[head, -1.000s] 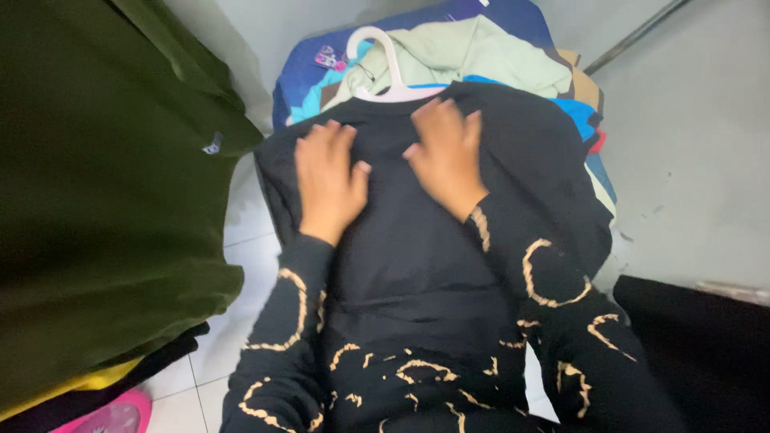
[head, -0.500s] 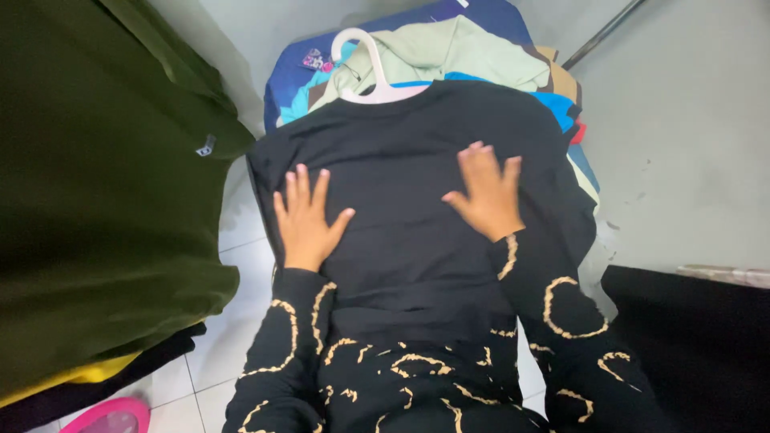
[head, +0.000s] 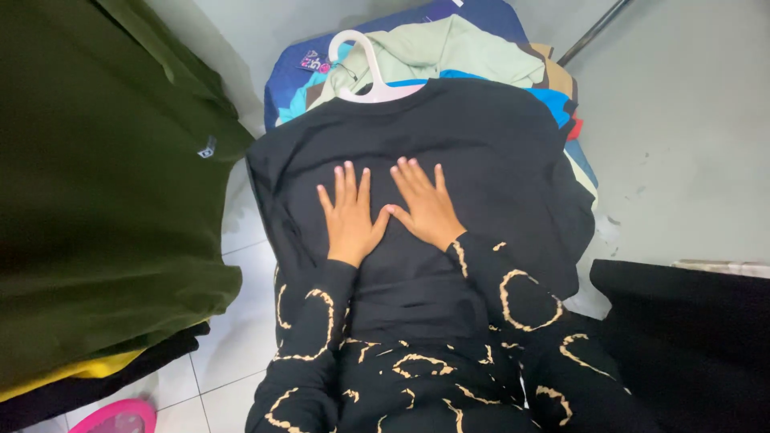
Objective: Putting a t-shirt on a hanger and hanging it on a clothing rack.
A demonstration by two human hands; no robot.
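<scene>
Our left hand (head: 350, 216) and right hand (head: 427, 208) lie flat, fingers spread, thumbs touching, on the black shirt (head: 481, 152), which tops the clothes pile (head: 449, 56) at twelve o'clock. It looks soft, light; we'd grip its hem.

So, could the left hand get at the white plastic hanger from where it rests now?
Probably yes. The left hand lies flat on the black garment, and the white hanger sits exposed at the pile's far edge, ahead of the fingertips. Only flat black cloth lies between them; nothing covers the hanger's hook.
</scene>
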